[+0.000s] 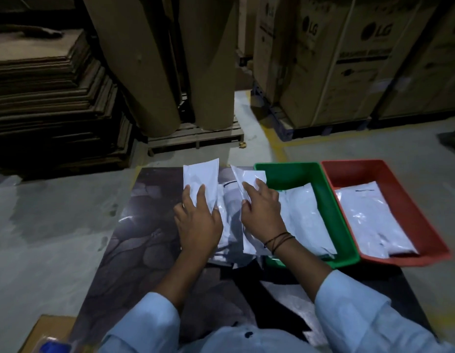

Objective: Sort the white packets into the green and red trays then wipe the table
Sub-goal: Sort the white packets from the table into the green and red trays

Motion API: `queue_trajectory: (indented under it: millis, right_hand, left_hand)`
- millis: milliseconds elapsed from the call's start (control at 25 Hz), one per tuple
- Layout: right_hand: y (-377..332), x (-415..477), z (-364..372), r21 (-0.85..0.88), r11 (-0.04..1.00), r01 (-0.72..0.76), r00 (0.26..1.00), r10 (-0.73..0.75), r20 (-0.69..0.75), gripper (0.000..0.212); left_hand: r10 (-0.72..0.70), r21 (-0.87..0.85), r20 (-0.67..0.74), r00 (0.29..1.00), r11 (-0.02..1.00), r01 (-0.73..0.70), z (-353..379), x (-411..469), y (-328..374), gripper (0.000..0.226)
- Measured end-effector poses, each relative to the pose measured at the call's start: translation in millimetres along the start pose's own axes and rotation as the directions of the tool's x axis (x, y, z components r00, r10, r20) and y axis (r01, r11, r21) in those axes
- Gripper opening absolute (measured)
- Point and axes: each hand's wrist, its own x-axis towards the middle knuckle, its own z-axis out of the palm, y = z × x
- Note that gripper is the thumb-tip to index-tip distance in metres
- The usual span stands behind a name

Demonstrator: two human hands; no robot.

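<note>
White packets (230, 225) lie in a loose heap on the dark table (134, 225) between my hands, just left of the green tray (285, 166), which already has one in it. The red tray (353, 164) beside it holds more. My left hand (198, 220) pinches the lower end of a long packet (201, 179) raised off the heap. My right hand (262, 212) grips a second packet (249, 180), fingers curled round its edge. To do this well, I judge I should keep one packet per hand, peel each clear so nothing beneath clings to it, decide its tray, then lay it flat along the tray instead of dropping it across the rim.
</note>
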Motion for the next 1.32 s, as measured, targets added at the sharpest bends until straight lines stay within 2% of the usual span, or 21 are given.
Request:
queue_trajectory:
  millis: [240, 360, 520, 640, 760, 920, 1160, 1320]
  right_hand:
    - [89, 1, -37, -0.244, 0.969, -0.025, 0.999, 0.019, -0.027, 0.053]
    - [128, 2, -51, -0.314, 0.948, -0.055, 0.998, 0.065, 0.024, 0.056]
    - [162, 7, -57, -0.445, 0.895, -0.037, 0.996, 0.068, 0.053, 0.051]
    - [179, 8, -49, -0.504, 0.859, 0.093, 0.987, -0.012, 0.161, 0.058]
    - [189, 5, -38, -0.511, 0.836, 0.200, 0.961, -0.066, 0.269, 0.057]
    - [200, 10, -28, -0.473, 0.860, 0.189, 0.938, -0.016, 0.347, 0.061]
    - [202, 21, -21, -0.461, 0.878, 0.130, 0.944, 0.032, 0.328, 0.055]
    - [200, 32, -29, -0.455, 0.876, 0.162, 0.972, -0.061, 0.228, 0.053]
  left_hand:
    - [0.029, 0.009, 0.074, 0.997, 1.000, -0.030, 30, -24, 79, 0.063]
    - [0.031, 0.006, 0.128, 0.991, 0.999, -0.032, 46, -35, 110, 0.063]
    - [0.020, 0.021, 0.127, 0.992, 1.000, -0.023, 59, -45, 140, 0.061]
    - [-0.012, 0.015, 0.126, 0.992, 1.000, 0.010, 68, -53, 159, 0.060]
    - [-0.067, 0.004, 0.126, 0.990, 0.998, 0.067, 74, -60, 171, 0.059]
    - [-0.067, 0.023, 0.143, 0.988, 0.998, 0.064, 76, -65, 173, 0.059]
    - [-0.019, 0.050, 0.162, 0.987, 0.999, 0.011, 87, -56, 175, 0.059]
    - [0.003, 0.055, 0.242, 0.970, 0.998, -0.017, 101, -49, 185, 0.064]
